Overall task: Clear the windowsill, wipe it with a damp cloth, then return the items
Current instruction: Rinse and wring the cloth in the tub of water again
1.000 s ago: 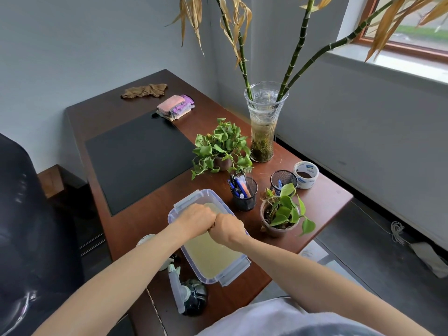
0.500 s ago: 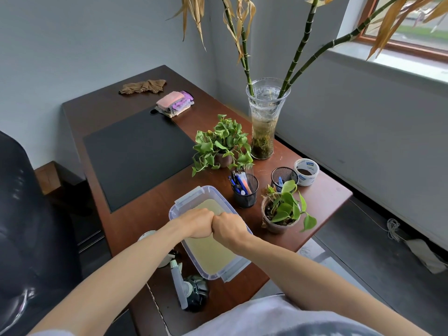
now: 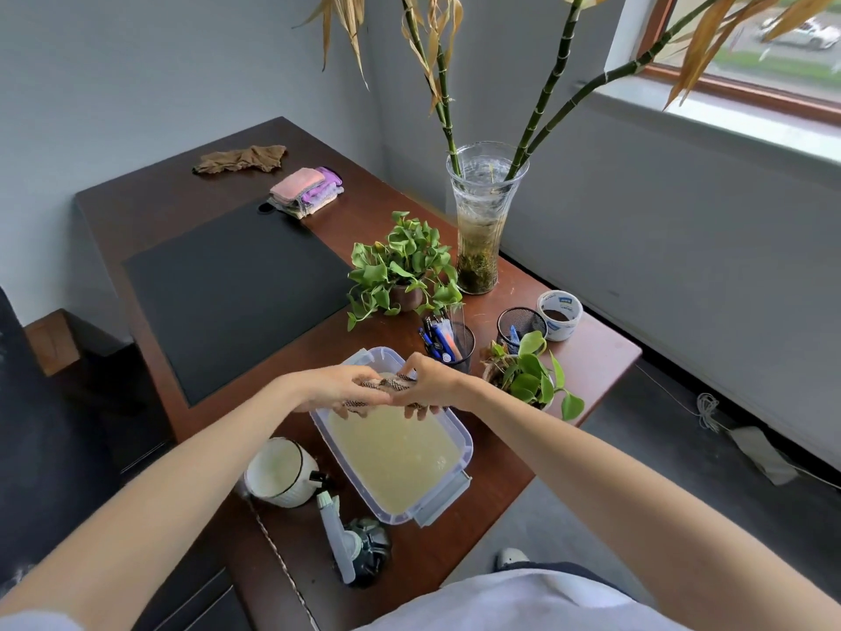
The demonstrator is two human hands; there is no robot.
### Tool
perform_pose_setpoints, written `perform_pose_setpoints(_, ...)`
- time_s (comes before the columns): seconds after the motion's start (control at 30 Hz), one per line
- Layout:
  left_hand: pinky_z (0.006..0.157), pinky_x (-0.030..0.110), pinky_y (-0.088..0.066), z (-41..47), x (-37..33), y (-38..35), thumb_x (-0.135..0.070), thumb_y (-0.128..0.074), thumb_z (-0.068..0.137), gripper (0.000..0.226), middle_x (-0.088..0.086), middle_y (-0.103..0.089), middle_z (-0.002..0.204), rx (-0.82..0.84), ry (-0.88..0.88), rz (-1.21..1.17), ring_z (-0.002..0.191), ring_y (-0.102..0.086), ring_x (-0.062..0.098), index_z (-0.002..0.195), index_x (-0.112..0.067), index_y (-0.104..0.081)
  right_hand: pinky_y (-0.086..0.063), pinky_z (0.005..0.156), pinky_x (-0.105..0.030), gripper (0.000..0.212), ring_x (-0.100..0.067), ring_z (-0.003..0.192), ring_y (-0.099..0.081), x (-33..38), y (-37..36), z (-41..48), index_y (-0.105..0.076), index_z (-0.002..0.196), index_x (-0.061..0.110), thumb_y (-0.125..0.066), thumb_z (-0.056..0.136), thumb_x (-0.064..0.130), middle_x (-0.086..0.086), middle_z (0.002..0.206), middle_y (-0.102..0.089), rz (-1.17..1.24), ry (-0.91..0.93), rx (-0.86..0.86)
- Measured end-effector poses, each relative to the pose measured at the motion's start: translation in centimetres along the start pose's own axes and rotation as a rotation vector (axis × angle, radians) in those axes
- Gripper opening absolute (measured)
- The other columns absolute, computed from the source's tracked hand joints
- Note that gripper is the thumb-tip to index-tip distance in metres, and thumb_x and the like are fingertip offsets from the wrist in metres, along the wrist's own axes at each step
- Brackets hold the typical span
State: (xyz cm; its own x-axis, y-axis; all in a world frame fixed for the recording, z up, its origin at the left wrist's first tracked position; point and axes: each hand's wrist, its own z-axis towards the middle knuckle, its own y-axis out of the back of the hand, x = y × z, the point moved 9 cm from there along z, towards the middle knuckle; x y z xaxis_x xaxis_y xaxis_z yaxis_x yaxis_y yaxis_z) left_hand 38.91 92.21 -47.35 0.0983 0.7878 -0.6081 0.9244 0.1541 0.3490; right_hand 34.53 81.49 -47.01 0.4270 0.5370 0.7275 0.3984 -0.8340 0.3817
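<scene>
both hands grip a damp patterned cloth (image 3: 389,384) over the tub (image 3: 462,441) of cloudy water. left hand (image 3: 339,388) and right hand (image 3: 432,383) have fingers curled round it.

No legible text; only an illegibly small blue-and-white label on the tape roll (image 3: 559,314).

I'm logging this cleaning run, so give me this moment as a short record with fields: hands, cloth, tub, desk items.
Hands: left hand and right hand both grip the brown-and-white patterned cloth, bunched between them
Cloth position: over the far end of the clear plastic tub
Tub contents: cloudy yellowish water
Beside tub: black mesh pen cup, small potted green plant
Near side: white ceramic mug, dark spray bottle
Behind: tall glass vase of bamboo stalks, leafy potted plant
Stage: cloth at tub, away from the white windowsill
</scene>
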Motion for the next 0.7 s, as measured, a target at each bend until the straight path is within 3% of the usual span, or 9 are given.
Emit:
perform_pose_setpoints(0.13,0.078,0.031,-0.048,1.1,-0.7,1.7,-0.033,-0.053,0.096,0.025,0.005,-0.066,0.109,-0.100,-0.061,-0.148,0.096,-0.061,0.017,0.112,-0.018,-0.065,-0.055,0.060,-0.027,0.032,-0.017,0.070,-0.062,-1.0,1.1,-0.3,-0.050,0.105,0.009,-0.070,0.086,0.026,-0.010,0.089,-0.065,0.180,-0.031,-0.033)
perform_pose_setpoints(0.2,0.076,0.030,-0.048,1.7,-1.8,1.8,-0.023,-0.058,0.094,0.020,0.008,-0.067,0.106,-0.123,-0.104,-0.207,0.092,-0.061,0.015,0.111,-0.017,-0.066,-0.057,0.061,-0.028,0.024,-0.015,0.066,-0.059,-1.7,2.4,-0.5,-0.057,0.094,0.008,-0.070,0.086,0.026,-0.006,0.078,-0.060,0.270,-0.029,-0.087)
perform_pose_setpoints(0.3,0.084,0.031,-0.050,2.3,-4.2,2.4,-0.003,-0.062,0.087,0.026,0.013,-0.065,0.109,-0.173,-0.186,-0.307,0.097,-0.061,0.019,0.110,-0.015,-0.065,-0.054,0.054,-0.026,0.017,-0.012,0.049,-0.052,-2.6,5.1,-1.2,-0.058,0.079,0.007,-0.064,0.090,0.018,-0.005,0.061,-0.054,0.399,-0.031,-0.276)
perform_pose_setpoints(0.4,0.082,0.027,-0.050,2.3,-7.4,2.5,0.009,-0.061,0.082,0.036,0.014,-0.063,0.109,-0.194,-0.236,-0.374,0.097,-0.060,0.019,0.111,-0.012,-0.063,-0.045,0.058,-0.030,0.020,-0.015,0.053,-0.046,-3.2,8.2,-3.0,-0.057,0.078,0.007,-0.057,0.094,0.018,-0.004,0.059,-0.049,0.382,-0.040,-0.513)
perform_pose_setpoints(0.5,0.081,0.028,-0.050,2.6,-11.1,2.0,0.008,-0.063,0.081,0.040,0.017,-0.060,0.111,-0.185,-0.267,-0.392,0.096,-0.060,0.023,0.116,-0.012,-0.061,-0.034,0.054,-0.024,0.021,-0.016,0.065,-0.044,-4.2,11.3,-5.9,-0.059,0.088,0.004,-0.050,0.097,0.020,-0.005,0.071,-0.049,0.345,-0.033,-0.724)
perform_pose_setpoints(0.57,0.079,0.029,-0.049,2.5,-14.0,1.0,0.004,-0.065,0.082,0.041,0.015,-0.061,0.107,-0.160,-0.292,-0.398,0.093,-0.060,0.023,0.118,-0.015,-0.060,-0.036,0.049,-0.018,0.019,-0.016,0.068,-0.045,-5.5,13.0,-8.2,-0.054,0.085,0.007,-0.047,0.099,0.019,-0.005,0.077,-0.048,0.406,-0.021,-0.817)
perform_pose_setpoints(0.67,0.081,0.033,-0.047,2.5,-18.6,-2.4,-0.003,-0.067,0.083,0.028,0.003,-0.067,0.097,-0.082,-0.300,-0.322,0.088,-0.062,0.018,0.100,-0.024,-0.060,-0.035,0.040,-0.015,0.018,-0.013,0.063,-0.042,-8.2,15.6,-12.5,-0.049,0.085,0.009,-0.043,0.100,0.017,-0.002,0.076,-0.044,0.432,-0.029,-0.925)
perform_pose_setpoints(0.7,0.082,0.032,-0.046,2.7,-20.1,-3.8,-0.005,-0.067,0.084,0.024,0.000,-0.067,0.094,-0.050,-0.295,-0.305,0.087,-0.062,0.016,0.094,-0.025,-0.058,-0.035,0.045,-0.019,0.017,-0.014,0.063,-0.041,-9.3,16.9,-14.6,-0.050,0.088,0.007,-0.042,0.100,0.017,-0.001,0.075,-0.044,0.396,-0.040,-0.985)
